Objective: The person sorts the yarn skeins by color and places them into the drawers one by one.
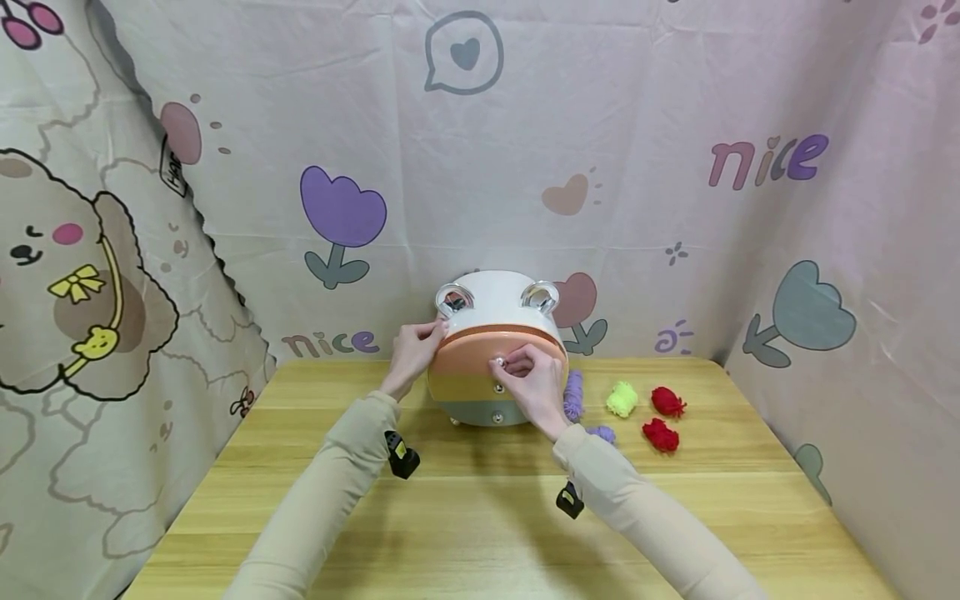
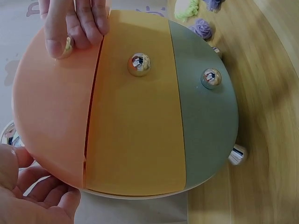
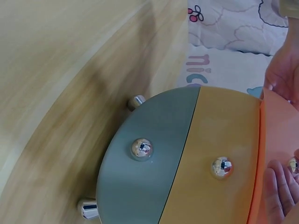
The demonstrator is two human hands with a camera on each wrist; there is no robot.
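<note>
In the head view I see one drawer box [image 1: 461, 354] at far centre; the right hand [image 1: 536, 385] pinches its top knob [image 1: 502, 362], the left hand [image 1: 412, 354] touches its left side. Two red yarn bundles [image 1: 667, 402], one green bundle [image 1: 622, 400] and two purple bundles [image 1: 573, 396] lie right, one half-hidden by a sleeve [image 1: 600, 467]. In the left wrist view I cannot tell whether the left hand's bent fingers grip. The right wrist view cuts off the box.
</note>
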